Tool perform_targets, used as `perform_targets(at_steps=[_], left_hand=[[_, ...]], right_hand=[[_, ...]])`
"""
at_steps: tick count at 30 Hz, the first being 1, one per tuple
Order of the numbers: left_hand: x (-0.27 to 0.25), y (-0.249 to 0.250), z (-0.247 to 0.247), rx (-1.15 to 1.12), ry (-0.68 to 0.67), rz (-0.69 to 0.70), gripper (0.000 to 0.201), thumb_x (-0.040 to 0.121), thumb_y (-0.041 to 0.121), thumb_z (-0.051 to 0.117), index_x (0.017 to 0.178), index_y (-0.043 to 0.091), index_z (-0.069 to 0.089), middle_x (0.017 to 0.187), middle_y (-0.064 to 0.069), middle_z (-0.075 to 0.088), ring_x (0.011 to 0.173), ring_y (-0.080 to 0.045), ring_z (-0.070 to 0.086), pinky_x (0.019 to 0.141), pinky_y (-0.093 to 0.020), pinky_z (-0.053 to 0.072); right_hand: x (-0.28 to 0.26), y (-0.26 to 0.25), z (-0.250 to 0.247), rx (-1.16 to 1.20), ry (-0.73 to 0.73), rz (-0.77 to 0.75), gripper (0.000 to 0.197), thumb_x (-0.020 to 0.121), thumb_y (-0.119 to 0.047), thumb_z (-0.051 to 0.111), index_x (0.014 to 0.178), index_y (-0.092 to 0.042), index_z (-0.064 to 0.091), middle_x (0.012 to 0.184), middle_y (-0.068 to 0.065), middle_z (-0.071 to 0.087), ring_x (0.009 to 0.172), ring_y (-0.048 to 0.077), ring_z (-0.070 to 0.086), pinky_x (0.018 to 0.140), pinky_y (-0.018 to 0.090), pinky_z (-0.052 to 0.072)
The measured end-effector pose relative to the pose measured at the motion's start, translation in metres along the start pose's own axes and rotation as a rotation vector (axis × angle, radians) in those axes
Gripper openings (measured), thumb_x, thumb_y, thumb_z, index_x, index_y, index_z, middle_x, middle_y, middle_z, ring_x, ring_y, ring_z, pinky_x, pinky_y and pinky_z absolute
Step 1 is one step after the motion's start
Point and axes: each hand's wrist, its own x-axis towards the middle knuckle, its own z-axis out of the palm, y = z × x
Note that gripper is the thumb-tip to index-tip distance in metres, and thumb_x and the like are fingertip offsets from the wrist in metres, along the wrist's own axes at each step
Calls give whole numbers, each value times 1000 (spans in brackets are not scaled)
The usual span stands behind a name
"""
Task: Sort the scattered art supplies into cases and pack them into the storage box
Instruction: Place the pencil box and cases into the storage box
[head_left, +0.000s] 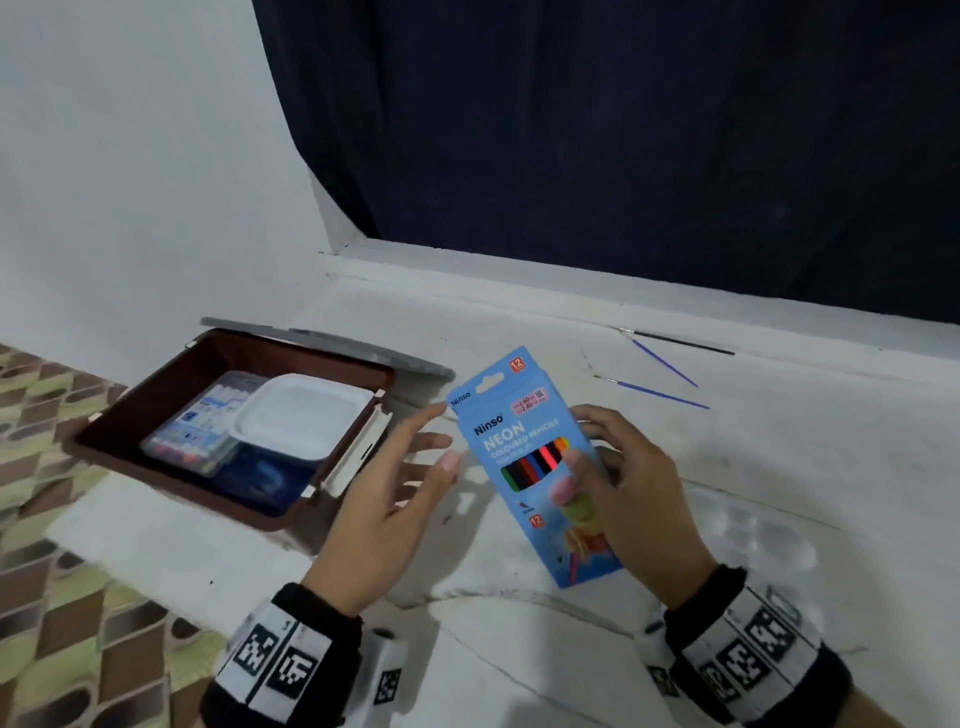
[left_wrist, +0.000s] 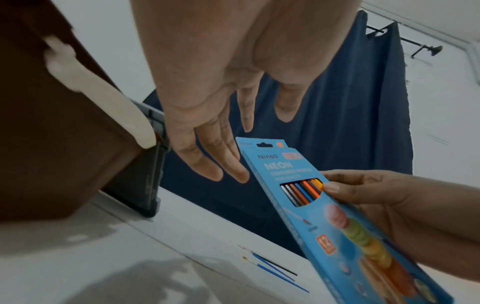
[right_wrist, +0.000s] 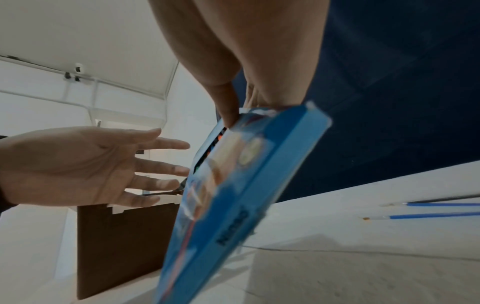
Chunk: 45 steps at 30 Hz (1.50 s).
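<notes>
Right hand (head_left: 631, 486): thumb lies across the printed face of the coloured pencil box (head_left: 535, 462), at the window showing the pencils, with the other fingers curled behind the box; the box is pinched between them and held clear of the white surface (head_left: 779, 467), tilted with its hanger tab pointing up and away. The box is light blue, marked "Ninso NEON" and "12". In the right wrist view the thumb tip presses the box face near its upper edge.

Left hand (head_left: 395, 488): palm turned toward the box, fingers extended and slightly spread, holding nothing. The fingertips sit just beside the box's left edge; contact cannot be confirmed in any view.

Storage box (head_left: 130, 410): brown, lid open, standing to the left of both hands on the white surface. Contents: a white lidded square tub (head_left: 301, 415) lying on top; a clear case (head_left: 200, 431) of markers or similar, beside and partly under the tub; a dark blue item (head_left: 265, 478) beneath, not identifiable. A cream latch (head_left: 358, 447) hangs on the near right wall.

Three thin paintbrushes (head_left: 670, 364) lie loose on the surface, well apart from the storage box, beyond the right hand. A dark blue curtain (head_left: 623, 130) hangs behind.
</notes>
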Motion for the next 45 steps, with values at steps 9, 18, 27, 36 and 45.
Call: perform_targets(at_steps=[9,18,27,36,45], left_hand=[[19,18,-112,-29,179,294,12,100,21,54,106,16,64,102,0,65,65,-21,54,63,-25,48],[53,-49,-258,5,79,148,35,107,42,34,125,24,57,113,-2,69,108,-20,65,89,-46,53],[84,-85,-318,4,-157,134,43,97,58,33,111,31,64,102,-1,67,100,-17,66,76,-24,54],[81,-99,-322,91,-209,200,27,96,51,51,107,30,62,81,4,69,78,-18,67,68,-24,52],[82,-112,-317,394,-313,294,19,89,27,73,103,34,64,75,13,65,70,-10,63,62,-12,47]], right_hand=[[30,-74,81,-329,-38,-403,25,101,-24,53,124,-30,61,98,-21,63,85,8,63,72,19,49],[61,-117,203,-720,-139,-637,39,94,-15,56,133,-16,60,109,-3,69,90,16,64,67,32,56],[65,-147,281,-915,-296,-572,36,82,-14,67,118,-20,67,99,-1,74,82,22,71,53,40,57],[70,-138,324,-920,-460,-336,26,91,-37,54,112,-29,67,91,2,72,87,25,63,72,39,48],[57,-122,293,-825,-727,60,32,104,-46,40,101,-24,63,86,-9,63,80,8,53,76,23,38]])
